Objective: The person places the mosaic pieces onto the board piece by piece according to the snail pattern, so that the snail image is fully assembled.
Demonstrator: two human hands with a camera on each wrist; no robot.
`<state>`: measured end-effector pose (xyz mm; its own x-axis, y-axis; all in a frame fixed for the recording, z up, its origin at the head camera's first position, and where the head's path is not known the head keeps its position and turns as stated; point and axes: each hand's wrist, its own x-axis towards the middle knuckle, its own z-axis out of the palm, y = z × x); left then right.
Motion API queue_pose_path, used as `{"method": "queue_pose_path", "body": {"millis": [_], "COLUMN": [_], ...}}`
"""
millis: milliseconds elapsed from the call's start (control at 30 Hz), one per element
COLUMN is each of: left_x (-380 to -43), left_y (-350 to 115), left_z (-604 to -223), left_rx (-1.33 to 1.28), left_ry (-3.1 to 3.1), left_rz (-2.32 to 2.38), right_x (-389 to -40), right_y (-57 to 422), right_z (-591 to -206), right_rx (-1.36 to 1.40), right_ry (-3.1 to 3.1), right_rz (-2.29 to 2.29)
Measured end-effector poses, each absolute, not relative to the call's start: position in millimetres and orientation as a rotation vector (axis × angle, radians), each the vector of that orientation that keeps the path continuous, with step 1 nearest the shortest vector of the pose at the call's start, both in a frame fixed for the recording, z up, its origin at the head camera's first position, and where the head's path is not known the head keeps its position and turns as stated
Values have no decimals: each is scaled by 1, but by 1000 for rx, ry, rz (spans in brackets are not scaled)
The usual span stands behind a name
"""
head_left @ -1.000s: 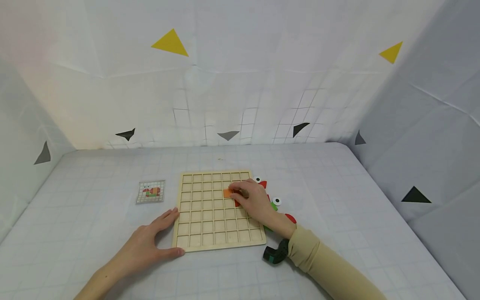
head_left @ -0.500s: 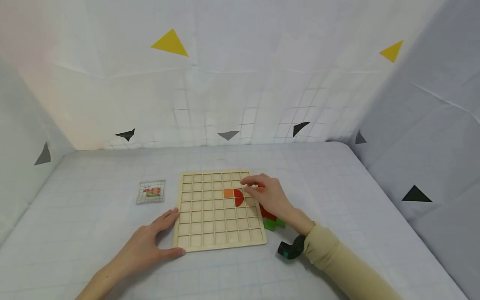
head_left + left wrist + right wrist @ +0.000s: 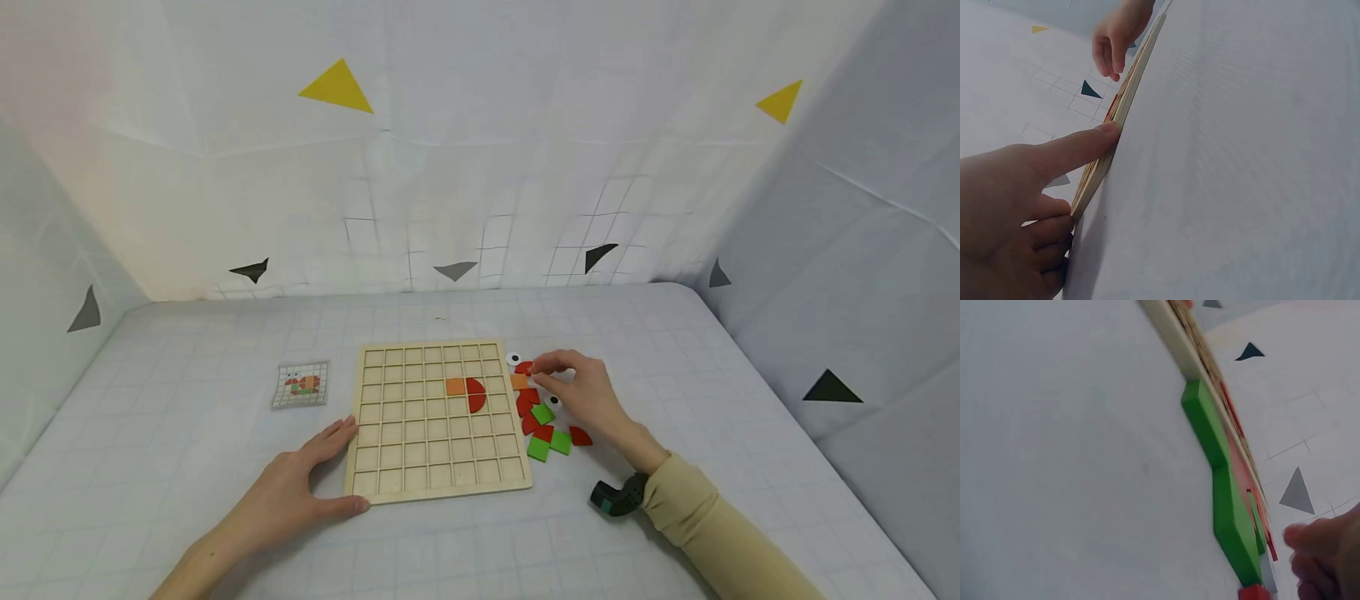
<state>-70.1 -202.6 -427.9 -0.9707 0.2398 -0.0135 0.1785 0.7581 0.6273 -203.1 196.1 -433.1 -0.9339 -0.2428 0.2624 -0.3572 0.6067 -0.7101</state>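
Observation:
A square wooden grid board (image 3: pixel 405 433) lies on the table. An orange square tile (image 3: pixel 455 387) sits in it beside two red quarter-round tiles (image 3: pixel 476 395) that form a half disc. My left hand (image 3: pixel 292 483) touches the board's left edge and front-left corner, thumb and fingers spread apart. In the left wrist view, its thumb (image 3: pixel 1082 149) lies along the board's edge. My right hand (image 3: pixel 581 387) is over the loose tiles right of the board, fingers bent down, close to another orange square (image 3: pixel 519 382). No tile shows between its fingertips.
Loose green squares (image 3: pixel 538 449), several red quarter-rounds (image 3: pixel 580 436) and white eye discs (image 3: pixel 513 358) lie along the board's right edge. A small picture card (image 3: pixel 301 384) lies left of the board. A black device (image 3: pixel 618 496) is at my right wrist.
My right hand has left the board and moved right to the loose tiles, uncovering the red half disc and then the pile. The left hand and the board have stayed put.

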Motion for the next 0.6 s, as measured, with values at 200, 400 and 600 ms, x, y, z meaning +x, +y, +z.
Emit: {"method": "queue_pose_path", "body": {"millis": [200,400,600], "left_x": [-70,-70,-70], "left_y": [-203,-203,-203], "left_z": [-429,-427,-427], "left_rx": [334,332,325], "left_ry": [2854,2844,2841], "left_rz": [1016,1022,1021], "right_x": [-207,-211,-212], "right_y": [197,199,199], "right_z": [-445,-451,-452], "right_rx": [573,594,603], "right_ry": [-2671,-2669,-2674], "right_rz": [1202,1216,1234]}}
